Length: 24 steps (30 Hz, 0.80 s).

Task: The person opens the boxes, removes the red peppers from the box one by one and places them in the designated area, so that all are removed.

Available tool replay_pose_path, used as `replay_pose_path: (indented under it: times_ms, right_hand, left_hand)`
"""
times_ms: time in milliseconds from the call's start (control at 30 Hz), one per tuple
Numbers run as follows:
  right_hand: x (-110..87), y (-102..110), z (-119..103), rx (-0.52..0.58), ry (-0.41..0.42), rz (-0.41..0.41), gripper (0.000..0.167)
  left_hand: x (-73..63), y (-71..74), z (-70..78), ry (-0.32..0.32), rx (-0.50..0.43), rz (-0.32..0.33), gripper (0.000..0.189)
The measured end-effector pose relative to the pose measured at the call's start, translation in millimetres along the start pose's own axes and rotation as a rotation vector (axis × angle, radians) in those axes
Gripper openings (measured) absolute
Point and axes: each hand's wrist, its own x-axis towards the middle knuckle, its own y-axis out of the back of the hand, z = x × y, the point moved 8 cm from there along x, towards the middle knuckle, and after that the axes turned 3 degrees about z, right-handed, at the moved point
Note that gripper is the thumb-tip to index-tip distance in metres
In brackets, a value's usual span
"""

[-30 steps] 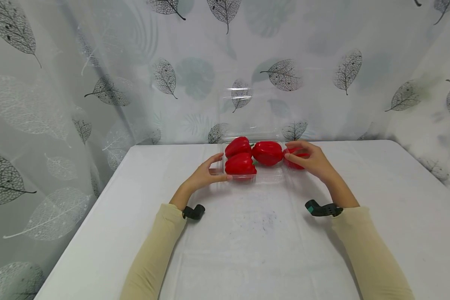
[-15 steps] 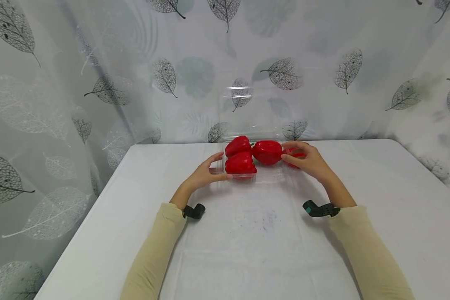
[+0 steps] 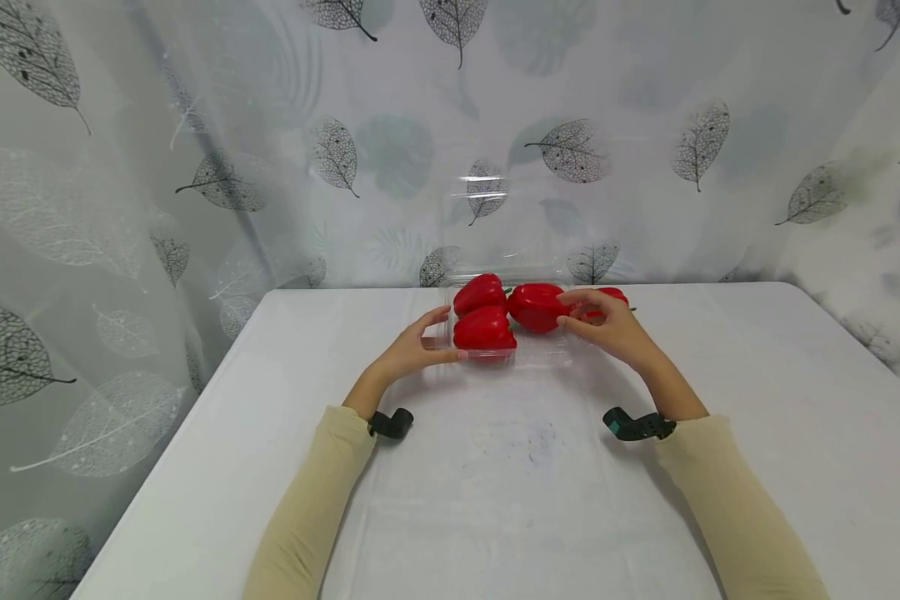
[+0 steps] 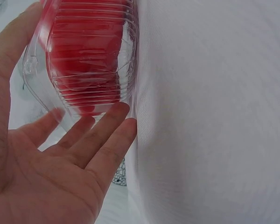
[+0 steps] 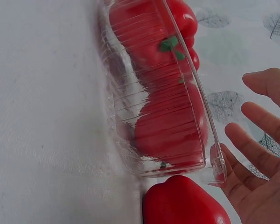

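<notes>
A clear plastic box (image 3: 540, 357) at the back of the table holds three red bell peppers: one at back left (image 3: 480, 293), one at front left (image 3: 484, 328), one toward the right (image 3: 537, 308). My left hand (image 3: 408, 348) rests at the box's left end, fingers spread along its wall (image 4: 95, 56) and thumb at the front corner. My right hand (image 3: 613, 327) is at the right end, its spread fingertips beside the rim (image 5: 213, 140). Another red pepper (image 3: 613, 293) lies outside the box to the right, partly hidden by that hand; the right wrist view shows it (image 5: 182, 203) near the box end.
The box's clear lid (image 3: 487, 221) stands raised behind it, before a leaf-printed curtain (image 3: 390, 83). A white cloth (image 3: 495, 492) covers the table. Both wrists wear dark camera bands.
My right hand has moved slightly left to the box's right end. The outer pepper shows farther right, behind the hand. The left hand stays in place.
</notes>
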Motion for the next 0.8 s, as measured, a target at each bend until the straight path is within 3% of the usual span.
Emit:
replay_pose_path:
  times_ms: [800]
  right_hand:
    - [-0.4,-23,-15,0.025,0.041,-0.062,0.046]
  left_hand:
    - [0.4,0.3,1.5,-0.030,-0.014,-0.022,0.088]
